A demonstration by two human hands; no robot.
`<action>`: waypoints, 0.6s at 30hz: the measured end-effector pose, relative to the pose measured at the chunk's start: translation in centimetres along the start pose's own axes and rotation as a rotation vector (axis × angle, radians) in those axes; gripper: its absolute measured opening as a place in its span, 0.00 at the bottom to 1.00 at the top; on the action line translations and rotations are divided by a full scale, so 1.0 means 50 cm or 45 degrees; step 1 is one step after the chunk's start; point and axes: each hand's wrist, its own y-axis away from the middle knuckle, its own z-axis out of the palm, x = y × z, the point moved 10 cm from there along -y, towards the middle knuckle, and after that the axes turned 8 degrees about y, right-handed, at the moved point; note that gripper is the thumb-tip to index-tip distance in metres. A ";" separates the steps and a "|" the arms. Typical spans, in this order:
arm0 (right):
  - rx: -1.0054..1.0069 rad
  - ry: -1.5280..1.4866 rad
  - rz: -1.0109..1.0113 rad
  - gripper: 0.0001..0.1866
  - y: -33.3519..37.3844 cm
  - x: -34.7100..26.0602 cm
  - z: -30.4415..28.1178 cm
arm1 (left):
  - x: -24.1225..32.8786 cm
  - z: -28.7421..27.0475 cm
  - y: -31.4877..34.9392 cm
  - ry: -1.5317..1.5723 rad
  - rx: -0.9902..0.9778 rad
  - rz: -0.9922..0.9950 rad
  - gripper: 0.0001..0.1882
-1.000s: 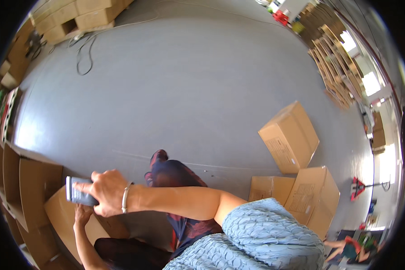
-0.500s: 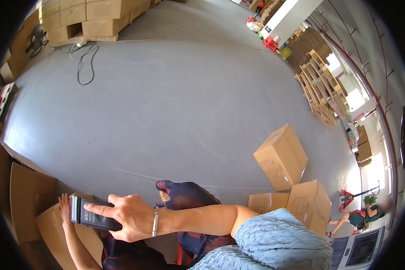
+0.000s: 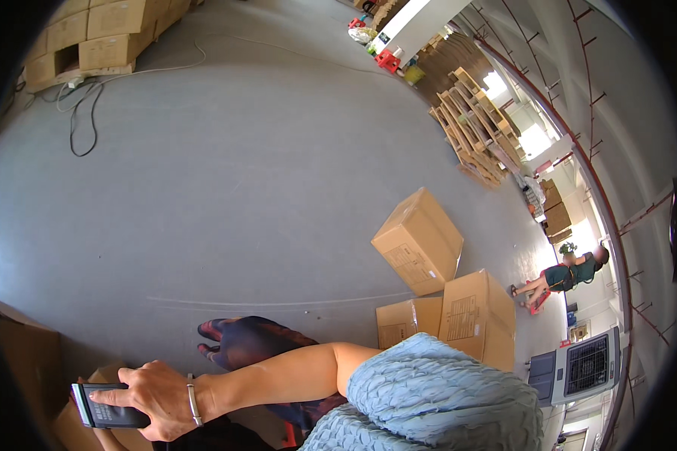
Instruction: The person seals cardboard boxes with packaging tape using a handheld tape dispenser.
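A wide grey concrete floor (image 3: 226, 180) is seen, with cardboard boxes (image 3: 417, 240) scattered right, wooden pallets (image 3: 478, 131) stacked beyond. At lower left, a dark handheld device (image 3: 109, 406) is clasped by the right hand (image 3: 154, 398), fingers wrapped around it. The left hand (image 3: 90, 383) is mostly hidden beneath; its fingers cannot be judged.

your right hand (image 3: 154, 395) wears a thin shiny metal bangle (image 3: 193, 400) and grips a dark handheld device (image 3: 105, 406) of smooth, slightly glossy plastic. your sleeve (image 3: 436, 402) is crinkled, matt blue cloth. the cartons (image 3: 417, 240) are plain matt brown cardboard; the grey floor (image 3: 241, 150) looks smooth with a dull sheen.
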 end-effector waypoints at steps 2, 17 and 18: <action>-0.015 -0.067 0.009 0.44 -0.003 -0.003 0.018 | -0.012 0.005 0.033 -0.046 0.040 0.024 0.12; -0.017 0.035 -0.129 0.45 0.041 -0.045 -0.025 | -0.097 -0.198 0.285 -0.437 -0.126 -0.426 0.21; -0.036 0.010 -0.075 0.45 0.045 -0.047 -0.016 | -0.121 -0.216 0.290 -0.495 -0.073 -0.445 0.23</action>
